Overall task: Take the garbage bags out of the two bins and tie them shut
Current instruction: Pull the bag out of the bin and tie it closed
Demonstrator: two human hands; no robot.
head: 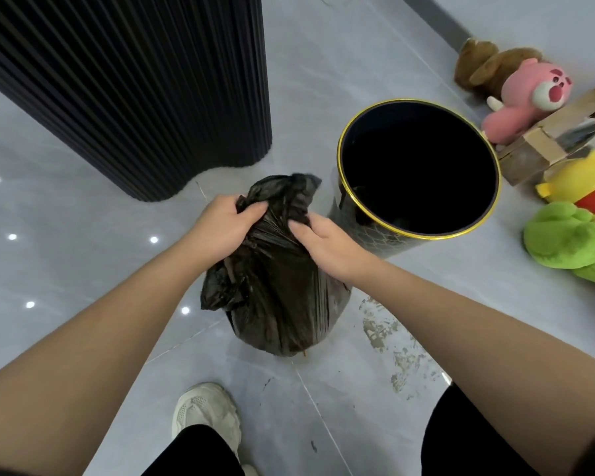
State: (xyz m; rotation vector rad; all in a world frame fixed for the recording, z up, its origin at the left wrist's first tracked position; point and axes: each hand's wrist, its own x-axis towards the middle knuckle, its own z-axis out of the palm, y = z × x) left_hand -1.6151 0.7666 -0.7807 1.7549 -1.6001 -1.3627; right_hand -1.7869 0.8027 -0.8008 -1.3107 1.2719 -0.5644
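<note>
A full black garbage bag (282, 297) stands on the grey tiled floor in front of me. My left hand (220, 225) grips the gathered plastic at the left of the bag's neck. My right hand (327, 240) grips the plastic at the right of the neck. The bunched top of the bag sticks up between and beyond both hands. Just right of the bag stands a black round bin (368, 231) with a gold rim; its inside looks dark and I see no bag in it. Only this one bin is in view.
A tall black ribbed column (134, 91) rises at the upper left. Plush toys, pink (529, 101), yellow (584, 183) and green (571, 242), and a cardboard box (547, 139) lie along the right. My shoe (207, 417) is below the bag. Scuff marks stain the floor at lower right.
</note>
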